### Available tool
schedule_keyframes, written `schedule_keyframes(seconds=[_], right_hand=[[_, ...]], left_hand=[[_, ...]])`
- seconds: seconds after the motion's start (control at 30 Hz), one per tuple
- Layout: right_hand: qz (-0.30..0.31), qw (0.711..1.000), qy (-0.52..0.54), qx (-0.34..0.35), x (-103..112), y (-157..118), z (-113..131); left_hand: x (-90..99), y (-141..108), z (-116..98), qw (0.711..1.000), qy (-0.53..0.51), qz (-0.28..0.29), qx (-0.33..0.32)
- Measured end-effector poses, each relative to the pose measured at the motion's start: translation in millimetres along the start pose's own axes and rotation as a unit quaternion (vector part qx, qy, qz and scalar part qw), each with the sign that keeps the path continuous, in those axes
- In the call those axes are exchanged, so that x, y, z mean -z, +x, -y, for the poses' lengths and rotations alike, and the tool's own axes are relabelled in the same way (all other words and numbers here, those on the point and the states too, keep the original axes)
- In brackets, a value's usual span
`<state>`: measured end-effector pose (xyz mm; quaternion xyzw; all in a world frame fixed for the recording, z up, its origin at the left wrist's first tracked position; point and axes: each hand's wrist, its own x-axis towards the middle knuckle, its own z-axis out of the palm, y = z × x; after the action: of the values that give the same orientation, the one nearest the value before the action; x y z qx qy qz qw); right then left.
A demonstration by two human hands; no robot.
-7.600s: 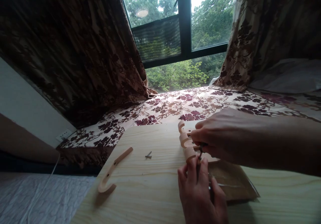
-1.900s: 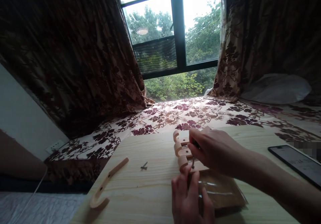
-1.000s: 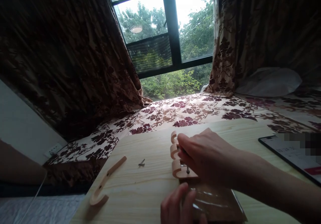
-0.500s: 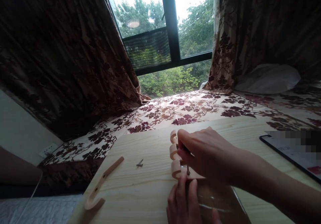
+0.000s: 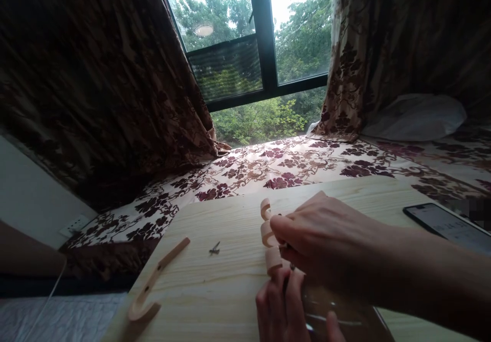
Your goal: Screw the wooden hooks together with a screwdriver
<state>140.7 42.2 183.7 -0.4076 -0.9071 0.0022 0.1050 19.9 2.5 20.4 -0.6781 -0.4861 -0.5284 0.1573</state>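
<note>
Three curved wooden hooks [image 5: 273, 260] stand in a row on the pale wooden table. Closed fingers of my right hand [image 5: 318, 234] wrap round a dark tool, mostly hidden, beside the hooks. A small screw head [image 5: 292, 267] shows just below that hand. Below the nearest hook, my left hand [image 5: 282, 306] presses its fingers on the hook's base and a brown, shiny flat piece [image 5: 345, 311]. Apart from these, a loose wooden hook with dark holes [image 5: 148, 286] lies at the left. Two small screws [image 5: 215, 249] lie between it and the row.
A phone [image 5: 447, 224] rests at the right of the table [image 5: 215, 301]. Behind it are a floral cloth [image 5: 284, 163], a white bag [image 5: 418, 117], curtains [image 5: 95, 76] and a window [image 5: 264, 35]. A wall socket [image 5: 74, 225] shows at the left.
My right hand has tilted and moved slightly down, now covering the metal shaft that showed before. The near hook has shifted a little right. The view has moved slightly, and more of the phone shows.
</note>
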Motion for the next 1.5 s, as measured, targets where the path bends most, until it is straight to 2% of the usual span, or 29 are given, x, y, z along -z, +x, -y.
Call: schedule_keyframes(seconds=[0.07, 0.17, 0.23, 0.37, 0.47, 0.53, 0.7, 0.77, 0.87, 1.03, 1.1, 1.27, 1.4, 1.5], right_hand=[[-0.011, 0.998, -0.015, -0.064, 2, 3, 3], [0.018, 0.991, -0.019, -0.130, 11, 6, 4], [0.045, 0.992, -0.009, -0.114, 19, 6, 3], [0.065, 0.998, -0.002, -0.021, 23, 3, -2], [0.035, 0.999, -0.008, 0.017, 13, 1, -3], [0.005, 1.000, -0.006, 0.007, 8, 2, -2], [0.059, 0.992, -0.041, -0.100, 18, 6, 2], [0.060, 0.993, -0.047, -0.095, 24, 5, 1], [0.057, 0.997, -0.017, -0.047, 30, 1, -2], [0.047, 0.999, 0.007, 0.016, 23, 2, -4], [0.031, 0.999, 0.002, 0.008, 16, 7, -4], [0.013, 0.993, -0.056, -0.102, 10, 13, -6], [0.017, 0.997, -0.057, -0.056, 24, 5, -7], [0.058, 0.998, -0.012, -0.018, 31, -1, -7]], left_hand=[[0.4, 0, 1, 1.000, -0.002, 0.007, 0.001], [0.5, -3, 3, 1.000, -0.010, 0.014, 0.003], [0.1, -4, 4, 1.000, -0.018, 0.017, 0.004], [-0.4, -4, 3, 1.000, -0.020, 0.011, 0.002], [0.4, -2, 2, 1.000, -0.014, 0.011, 0.003], [0.8, -2, 1, 1.000, -0.013, 0.013, 0.006], [-0.1, -5, 3, 1.000, -0.022, 0.016, 0.008], [-0.2, -7, 3, 0.999, -0.023, 0.021, 0.012], [1.1, -7, 3, 0.999, -0.027, 0.031, 0.017], [4.9, -2, 0, 0.999, -0.017, 0.033, 0.018], [5.4, -1, -1, 0.999, -0.024, 0.035, 0.022], [3.4, -5, 0, 0.998, -0.057, 0.019, 0.035], [3.6, -6, -2, 0.995, -0.080, 0.018, 0.049], [5.0, -4, -3, 0.995, -0.079, 0.025, 0.051]])
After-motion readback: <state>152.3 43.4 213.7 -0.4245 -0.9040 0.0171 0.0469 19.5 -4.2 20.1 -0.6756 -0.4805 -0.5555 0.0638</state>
